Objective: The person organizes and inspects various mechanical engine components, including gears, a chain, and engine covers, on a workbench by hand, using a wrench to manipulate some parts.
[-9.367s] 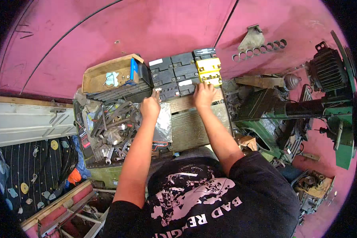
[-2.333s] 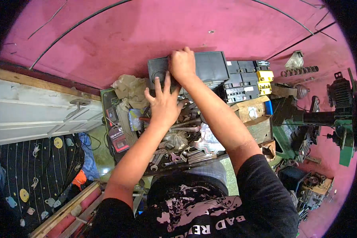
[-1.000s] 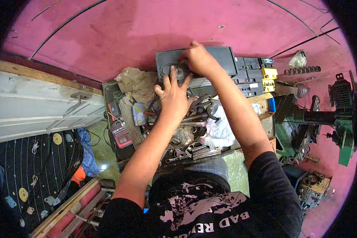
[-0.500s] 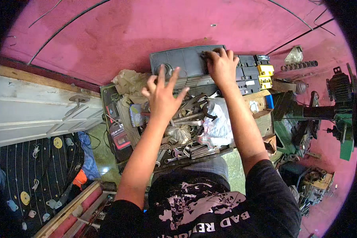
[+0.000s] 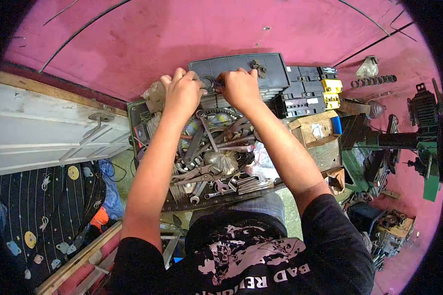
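Observation:
Several thin black rings are at the left part of the grey plastic lid, between my two hands. My left hand has its fingers curled and closed at the rings' left side. On their right side, my right hand is closed too, its fingertips dark and partly hidden. A small dark greasy metal part lies on the lid's right half, beyond my right hand. Below my wrists, a long combination wrench rests slantwise on a heap of tools.
Loose wrenches and a clear plastic bag fill the worktable. Black and yellow cases and an open cardboard box stand to the right. A green machine is at far right, a white door at left.
My right hand has let go of the dark metal part and moved left to the rings. My left hand's spread fingers have closed there. The clear bag has shifted, uncovering more wrenches.

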Tool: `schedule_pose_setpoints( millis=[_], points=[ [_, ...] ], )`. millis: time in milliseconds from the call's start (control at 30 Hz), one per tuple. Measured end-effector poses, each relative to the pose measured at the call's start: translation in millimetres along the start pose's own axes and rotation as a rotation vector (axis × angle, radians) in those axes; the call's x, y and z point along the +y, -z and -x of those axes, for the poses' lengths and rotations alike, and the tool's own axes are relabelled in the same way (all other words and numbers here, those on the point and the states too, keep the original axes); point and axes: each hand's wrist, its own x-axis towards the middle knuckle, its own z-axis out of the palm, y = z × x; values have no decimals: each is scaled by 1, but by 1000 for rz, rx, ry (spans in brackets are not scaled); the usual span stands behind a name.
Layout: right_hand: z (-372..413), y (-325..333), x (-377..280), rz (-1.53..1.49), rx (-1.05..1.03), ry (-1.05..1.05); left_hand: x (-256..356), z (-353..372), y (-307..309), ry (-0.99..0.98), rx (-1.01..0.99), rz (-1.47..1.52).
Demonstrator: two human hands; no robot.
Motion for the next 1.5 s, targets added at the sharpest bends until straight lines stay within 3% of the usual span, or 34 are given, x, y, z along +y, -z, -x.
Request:
schedule_pose_setpoints(
  millis=[100,300,500,600,767,867,1133,1267,1367,1400,1500],
  points=[
    [-6,-4,-2,-27,-32,-52,1,-7,9,-105,-108,-29],
    [-14,18,8,-129,-161,-77,-11,-15,-2,-304,-118,-17],
    [-14,18,23,-343,-227,-71,-14,-16,0,-358,-136,32],
    [-10,25,43,-421,-41,-128,-12,-19,3,-258,-112,93],
    [-6,40,105,-380,125,-257,8,-38,-3,-284,-24,163],
    [-15,5,170,-698,74,-375,24,-55,-16,-291,-48,149],
    [10,25,165,-539,91,-426,56,-76,-47,-329,-32,94],
    [18,21,146,-183,169,-326,58,-76,-47,-297,23,63],
    [21,19,138,-16,343,-199,60,-62,-33,-217,131,109],
    [20,21,133,21,428,-135,58,-56,-28,-101,138,138],
    [14,20,121,61,332,3,42,-36,-20,136,175,153]
  ],
)
